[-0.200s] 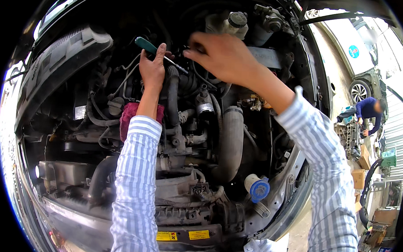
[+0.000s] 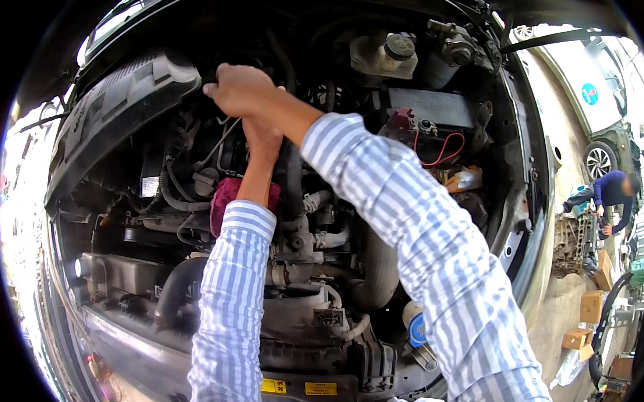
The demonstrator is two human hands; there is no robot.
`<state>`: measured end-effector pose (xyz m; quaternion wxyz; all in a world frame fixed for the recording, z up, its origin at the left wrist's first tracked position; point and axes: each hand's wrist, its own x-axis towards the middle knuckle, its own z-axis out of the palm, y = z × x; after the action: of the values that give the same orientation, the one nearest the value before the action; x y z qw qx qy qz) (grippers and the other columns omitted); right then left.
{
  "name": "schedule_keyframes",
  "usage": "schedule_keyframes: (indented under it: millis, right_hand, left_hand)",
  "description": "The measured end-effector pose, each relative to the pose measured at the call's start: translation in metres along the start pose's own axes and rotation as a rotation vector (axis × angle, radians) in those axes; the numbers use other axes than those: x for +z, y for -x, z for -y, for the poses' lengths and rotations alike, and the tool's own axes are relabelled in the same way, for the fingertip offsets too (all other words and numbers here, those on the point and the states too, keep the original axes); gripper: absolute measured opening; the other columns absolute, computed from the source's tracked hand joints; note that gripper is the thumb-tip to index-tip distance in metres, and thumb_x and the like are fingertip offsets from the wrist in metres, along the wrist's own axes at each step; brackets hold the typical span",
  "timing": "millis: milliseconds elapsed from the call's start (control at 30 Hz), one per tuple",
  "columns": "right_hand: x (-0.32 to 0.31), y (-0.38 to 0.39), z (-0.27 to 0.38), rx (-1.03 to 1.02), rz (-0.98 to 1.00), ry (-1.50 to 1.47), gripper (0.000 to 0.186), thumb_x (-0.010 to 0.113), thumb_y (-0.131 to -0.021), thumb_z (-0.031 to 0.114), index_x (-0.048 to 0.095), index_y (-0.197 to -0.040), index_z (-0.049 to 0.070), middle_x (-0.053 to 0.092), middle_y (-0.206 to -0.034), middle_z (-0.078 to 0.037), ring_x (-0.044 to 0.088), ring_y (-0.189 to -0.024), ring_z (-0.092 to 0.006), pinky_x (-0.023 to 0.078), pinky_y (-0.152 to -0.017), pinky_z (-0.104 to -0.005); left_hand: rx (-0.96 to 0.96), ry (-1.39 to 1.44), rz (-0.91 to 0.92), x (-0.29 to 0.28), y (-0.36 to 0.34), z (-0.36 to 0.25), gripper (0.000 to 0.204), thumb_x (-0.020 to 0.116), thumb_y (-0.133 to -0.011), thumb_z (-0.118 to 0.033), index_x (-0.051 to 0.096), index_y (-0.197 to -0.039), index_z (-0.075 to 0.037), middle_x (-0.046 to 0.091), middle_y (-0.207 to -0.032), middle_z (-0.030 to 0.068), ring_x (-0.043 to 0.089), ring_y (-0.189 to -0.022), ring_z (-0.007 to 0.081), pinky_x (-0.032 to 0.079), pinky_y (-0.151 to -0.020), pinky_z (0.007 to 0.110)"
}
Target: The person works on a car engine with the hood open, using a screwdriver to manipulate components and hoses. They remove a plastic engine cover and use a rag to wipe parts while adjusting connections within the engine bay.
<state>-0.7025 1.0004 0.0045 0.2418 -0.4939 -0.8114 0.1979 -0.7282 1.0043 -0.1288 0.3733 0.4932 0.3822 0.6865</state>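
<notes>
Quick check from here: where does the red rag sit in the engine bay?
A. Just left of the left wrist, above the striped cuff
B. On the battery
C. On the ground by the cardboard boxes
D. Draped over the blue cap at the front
A: the red rag lies on the engine right beside the left wrist, above the striped cuff, well away from the blue cap.

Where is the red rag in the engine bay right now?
In the head view, the red rag sits left of centre in the engine bay, tucked among black hoses just left of the left forearm.

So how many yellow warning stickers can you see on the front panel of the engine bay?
2: one yellow sticker just right of the left striped sleeve, the other yellow sticker right beside it. The sleeves may hide more.
</notes>
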Motion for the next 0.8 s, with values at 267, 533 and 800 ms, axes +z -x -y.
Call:
schedule_keyframes:
  millis: [267, 533, 800]
  right_hand:
    - [0.031, -0.013, -0.026, -0.106, -0.467, -0.339, 0.022, 0.069, -0.089, 0.02, 0.069, -0.089, -0.002, 0.071, -0.085, -0.024, 0.07, -0.084, -0.0422, 0.056, -0.076, -0.0485]
    - [0.035, -0.003, -0.027, -0.073, -0.547, -0.139, 0.012, 0.069, -0.081, 0.012, 0.068, -0.084, 0.001, 0.071, -0.084, -0.024, 0.072, -0.087, -0.0356, 0.057, -0.077, -0.0439]
    - [0.007, -0.011, -0.045, 0.009, 0.084, -0.707, 0.045, 0.06, -0.098, 0.044, 0.07, -0.091, 0.001, 0.071, -0.08, -0.018, 0.072, -0.08, -0.0324, 0.057, -0.074, -0.0443]
  left_hand:
    - [-0.081, -0.377, 0.077, -0.005, 0.005, -0.008, 0.03, 0.068, -0.1, -0.023, 0.063, -0.119, 0.0, 0.07, -0.11, 0.0091, 0.063, -0.098, 0.0155, 0.049, -0.087, 0.032]
    - [-0.016, -0.524, 0.092, -0.021, -0.005, -0.012, 0.029, 0.068, -0.1, -0.023, 0.064, -0.119, 0.0, 0.07, -0.109, 0.0091, 0.062, -0.097, 0.0153, 0.049, -0.087, 0.032]
    - [0.025, -0.575, 0.123, -0.017, -0.003, -0.017, 0.029, 0.069, -0.1, -0.023, 0.064, -0.118, 0.0, 0.07, -0.109, 0.009, 0.062, -0.096, 0.0151, 0.049, -0.087, 0.032]
